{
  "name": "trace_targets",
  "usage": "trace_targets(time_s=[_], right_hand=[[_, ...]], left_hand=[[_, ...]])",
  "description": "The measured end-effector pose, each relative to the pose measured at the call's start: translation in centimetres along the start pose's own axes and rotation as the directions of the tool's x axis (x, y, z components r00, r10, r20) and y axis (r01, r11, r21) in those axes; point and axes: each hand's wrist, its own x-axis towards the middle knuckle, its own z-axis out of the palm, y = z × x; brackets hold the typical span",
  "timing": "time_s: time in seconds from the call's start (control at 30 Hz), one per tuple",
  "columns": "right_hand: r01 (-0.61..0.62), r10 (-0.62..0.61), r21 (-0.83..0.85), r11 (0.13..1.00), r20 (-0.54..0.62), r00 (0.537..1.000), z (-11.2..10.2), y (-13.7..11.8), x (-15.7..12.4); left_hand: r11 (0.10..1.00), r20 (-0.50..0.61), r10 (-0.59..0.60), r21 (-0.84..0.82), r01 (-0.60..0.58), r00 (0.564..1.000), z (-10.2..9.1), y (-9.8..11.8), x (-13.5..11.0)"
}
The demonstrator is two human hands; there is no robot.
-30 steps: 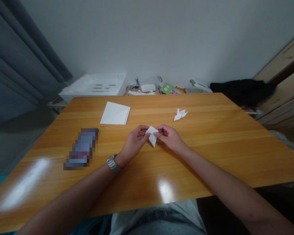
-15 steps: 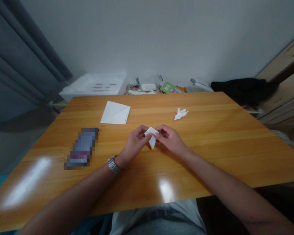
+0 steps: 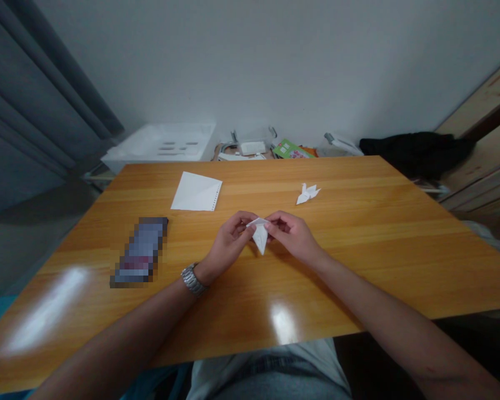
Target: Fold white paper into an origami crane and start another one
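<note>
A small folded piece of white paper [image 3: 260,238] is held between my two hands above the middle of the table, its narrow point toward me. My left hand [image 3: 232,236] pinches its left side, thumb on the near face and fingers behind. On the right side, my right hand [image 3: 292,236] grips it the same way. The fingers behind the paper are partly hidden. A white paper crane [image 3: 307,194] stands beyond my right hand. Past my left hand lies a flat sheet of white paper [image 3: 197,191] with a perforated right edge.
On the wooden table [image 3: 383,233], a blurred-out phone [image 3: 141,250] lies to the left. Behind the far edge are a white foam tray [image 3: 166,139], a green booklet [image 3: 291,149] and a dark cloth [image 3: 416,155]. My left wrist wears a metal watch [image 3: 194,279].
The top corner of the folded paper has come down and now looks flatter and wider. My thumbs have moved slightly apart, showing more of the lower point. The other things stay put.
</note>
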Motion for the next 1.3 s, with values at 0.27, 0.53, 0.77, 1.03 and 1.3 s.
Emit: trace_targets(time_s=[0.27,0.53,0.77,1.03,1.3], right_hand=[[-0.013,0.013,0.038,0.999,-0.013,1.0,0.0,-0.2,-0.1],[-0.154,0.152,0.181,0.971,0.026,0.988,0.2,-0.3,0.0],[-0.099,0.094,0.139,0.985,0.043,0.995,0.0,-0.1,0.0],[-0.075,0.071,0.079,0.994,0.052,0.996,-0.4,0.5,0.1],[-0.095,0.092,0.078,0.992,0.048,0.995,-0.3,0.1,0.1]], left_hand=[[0.998,-0.043,0.0,0.062,0.003,0.999,-0.1,0.0,0.1],[0.991,-0.043,0.049,0.128,-0.043,0.998,-0.3,0.2,-0.1],[0.997,-0.041,-0.065,0.026,0.066,0.997,-0.4,0.5,-0.1],[0.987,-0.053,-0.16,0.001,0.161,0.986,-0.3,-0.4,0.1],[0.988,-0.072,-0.099,0.113,0.106,0.993,-0.2,0.1,0.1]])
